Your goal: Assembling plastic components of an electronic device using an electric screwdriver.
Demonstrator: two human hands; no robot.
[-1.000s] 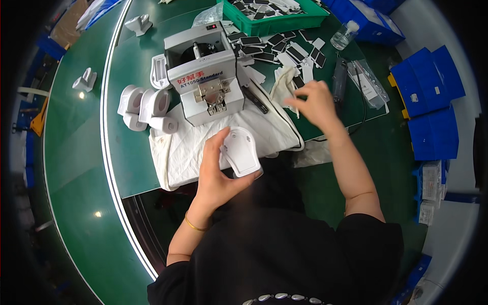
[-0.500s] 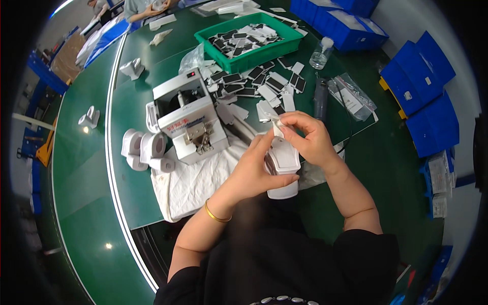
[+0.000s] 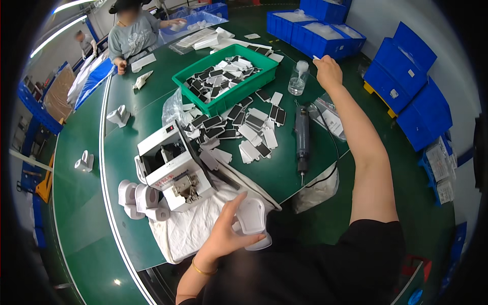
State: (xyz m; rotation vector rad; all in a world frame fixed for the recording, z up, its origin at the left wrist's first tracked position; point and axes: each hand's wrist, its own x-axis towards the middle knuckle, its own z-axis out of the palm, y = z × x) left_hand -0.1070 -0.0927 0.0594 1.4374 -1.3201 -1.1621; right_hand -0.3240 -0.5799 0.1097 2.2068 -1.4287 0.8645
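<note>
My left hand (image 3: 223, 231) is wrapped round a white plastic housing (image 3: 251, 216), with its shallow rimmed face turned up, near the table's front edge. Far out on a stretched arm, my right hand (image 3: 329, 71) pinches something small and white, too small to name. It is just right of a clear pump bottle (image 3: 297, 85) and in front of blue bins. A white screw feeder (image 3: 195, 190) stands left of the housing on a white cloth (image 3: 178, 236). The electric screwdriver (image 3: 303, 140) lies right of centre, with its bit toward me.
A green tray (image 3: 223, 105) holds many small black-and-white panels, and more panels (image 3: 249, 133) lie loose before it. White housings (image 3: 146, 195) stand left of the feeder. Blue bins (image 3: 325, 48) are at the back right. Another person (image 3: 133, 38) sits across the table.
My right hand has left the housing and swung far forward and right. My left hand still holds the housing, now lower and further left in view. The view has shifted, showing more of the other person.
</note>
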